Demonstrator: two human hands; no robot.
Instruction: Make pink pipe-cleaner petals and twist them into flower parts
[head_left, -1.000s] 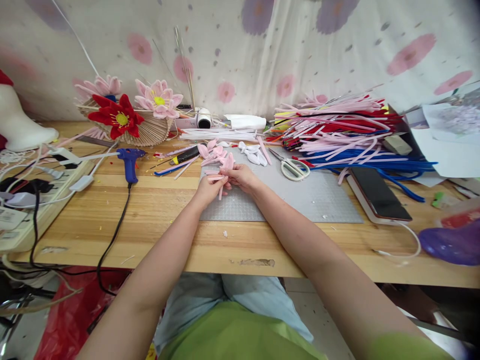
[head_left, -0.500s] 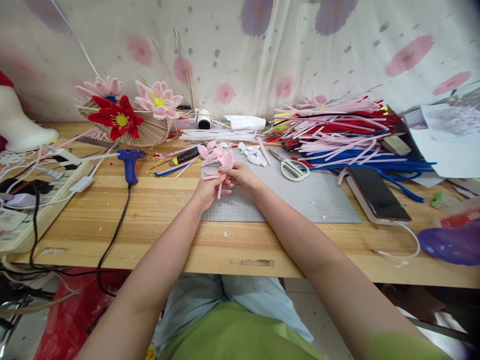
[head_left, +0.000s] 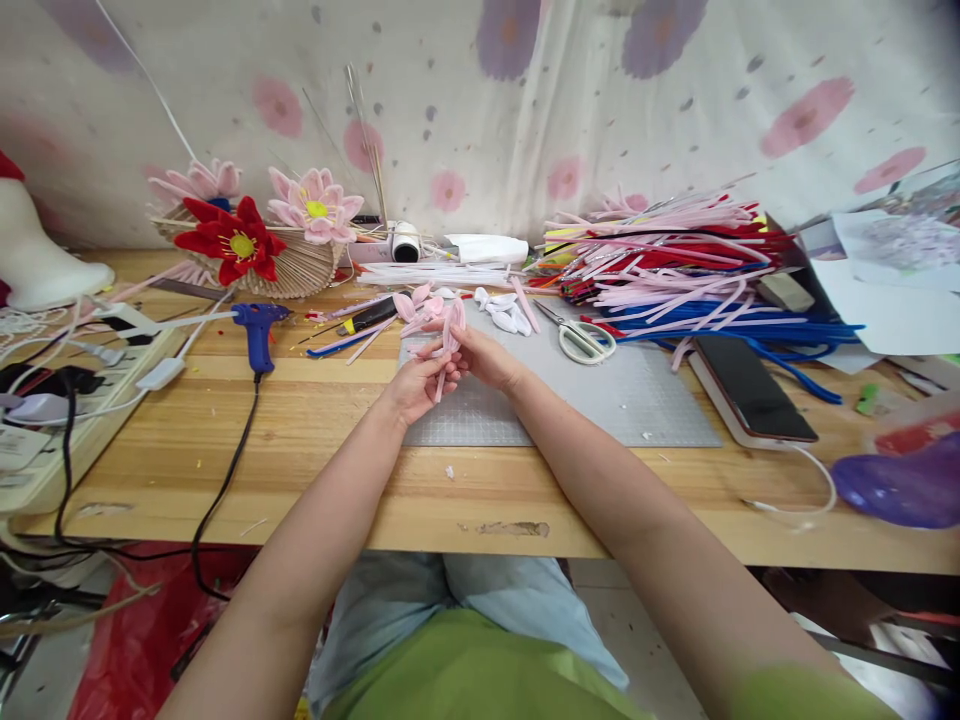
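Observation:
Between my two hands, over the left part of a grey cutting mat (head_left: 600, 410), is a looped pink pipe cleaner (head_left: 453, 325). Its loops point up and a tail hangs below my fingers. My left hand (head_left: 416, 388) is closed, pinching the lower part. From the right, my right hand (head_left: 484, 355) also has its fingers closed on the loops. Just behind them lie finished-looking pink petals (head_left: 415, 303) and white petals (head_left: 504, 309). Scissors (head_left: 583, 338) rest on the mat to the right of my hands.
A blue glue gun (head_left: 259, 335) with its cable is on the left, near a power strip (head_left: 112, 420). Fuzzy flowers (head_left: 238, 240) stand behind it. Piled pipe cleaners (head_left: 667, 250) are at the back right, with a phone (head_left: 754, 385) in front.
The pink strand's short ends no longer stick out leftward over my left hand. My fingers have shifted slightly around the loops, and the view has tilted a little.

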